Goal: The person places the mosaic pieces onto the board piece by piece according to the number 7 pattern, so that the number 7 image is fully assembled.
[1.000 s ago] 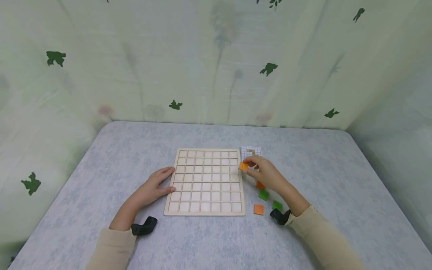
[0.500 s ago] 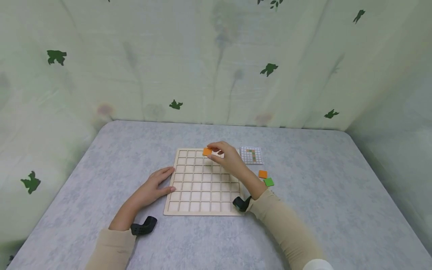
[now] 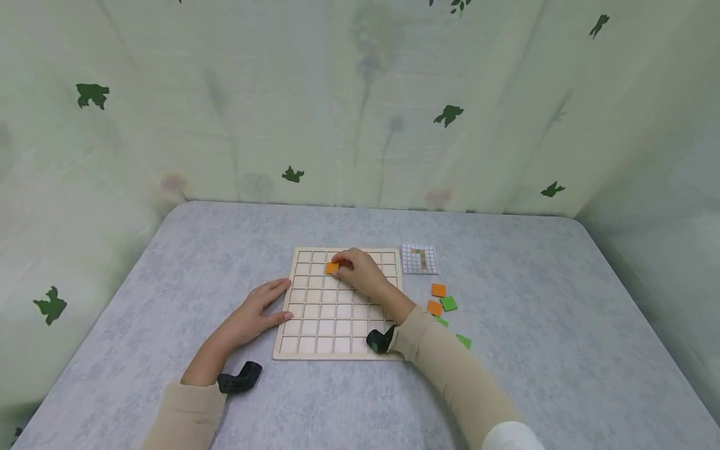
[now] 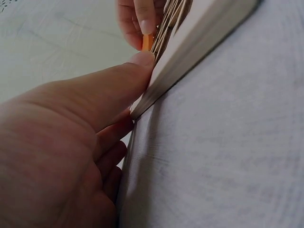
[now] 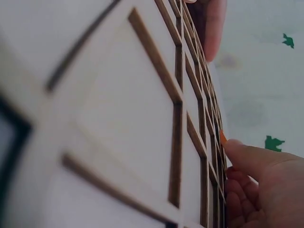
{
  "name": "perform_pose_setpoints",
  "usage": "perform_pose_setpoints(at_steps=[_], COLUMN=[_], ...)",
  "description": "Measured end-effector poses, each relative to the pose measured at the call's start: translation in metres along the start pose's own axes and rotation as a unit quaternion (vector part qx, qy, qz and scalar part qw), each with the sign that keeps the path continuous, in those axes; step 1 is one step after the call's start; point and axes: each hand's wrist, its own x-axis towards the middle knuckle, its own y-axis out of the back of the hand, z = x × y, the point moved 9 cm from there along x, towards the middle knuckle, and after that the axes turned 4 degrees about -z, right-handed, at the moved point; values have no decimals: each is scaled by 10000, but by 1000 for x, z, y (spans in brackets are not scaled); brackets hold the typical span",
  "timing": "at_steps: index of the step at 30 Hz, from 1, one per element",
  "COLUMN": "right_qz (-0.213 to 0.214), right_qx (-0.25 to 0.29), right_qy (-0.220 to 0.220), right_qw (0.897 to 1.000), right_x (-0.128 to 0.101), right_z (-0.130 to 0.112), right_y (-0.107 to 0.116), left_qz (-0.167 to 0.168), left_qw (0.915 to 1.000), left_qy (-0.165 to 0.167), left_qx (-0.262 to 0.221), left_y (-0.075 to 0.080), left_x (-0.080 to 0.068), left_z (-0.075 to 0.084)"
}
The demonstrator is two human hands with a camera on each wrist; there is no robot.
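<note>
A wooden board [image 3: 337, 357] with a grid of square cells lies flat on the table. My right hand [image 3: 362, 275] pinches a square orange tile [image 3: 332, 268] between thumb and fingers over the upper left part of the grid. That tile [image 4: 147, 42] appears edge-on in the left wrist view, close to the board's surface. In the right wrist view, the thumb meets the tile [image 5: 223, 137] near the far cells. At the board's left edge, my left hand [image 3: 257, 314] rests with thumb and fingers spread, fingertips touching the rim.
Right of the board lie loose orange tiles [image 3: 439, 290] and green tiles [image 3: 449, 303], partly hidden by my right sleeve. A small card [image 3: 419, 259] printed with a coloured grid pattern lies by the upper right corner. A leaf-patterned curtain [image 3: 360, 125] hangs behind the table.
My right hand has carried the orange tile leftward from beside the card to over the board, then slightly nearer me and lower. My left hand stays at the rim.
</note>
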Motion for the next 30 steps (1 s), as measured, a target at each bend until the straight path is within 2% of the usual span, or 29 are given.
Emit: perform_pose_setpoints(at_steps=[3, 10, 12, 16, 21, 23, 25, 27, 30], right_qz=[-59, -400, -484, -561, -379, -238, -74, 45, 245], right_qx=[-281, -443, -364, 154, 667, 720, 645, 559, 288], right_qy=[17, -281, -328, -297, 121, 271, 420, 445, 443], right_qw=[9996, 9978, 9976, 9979, 9970, 9968, 9970, 9974, 9983], right_x=[1, 2, 1, -5, -22, -35, -47, -59, -75], right_z=[-1, -2, -2, -7, -22, -35, -38, -38, -19], right_y=[-2, -5, -5, 4, 30, 46, 60, 73, 87], left_qz=[7, 28, 20, 32, 24, 6, -20, -29, -4], left_qw=[10000, 10000, 10000, 10000, 10000, 10000, 10000, 10000, 10000], left_qy=[15, 60, 58, 56, 45, 40, 68, 87, 81], left_qx=[-5, 42, 33, -1, -22, -20, -21, -30, -25], left_y=[0, 1, 0, 0, 0, 0, 0, 0, 0], left_x=[0, 0, 0, 0, 0, 0, 0, 0, 0], left_z=[0, 0, -1, -1, 0, -1, -2, -2, -2])
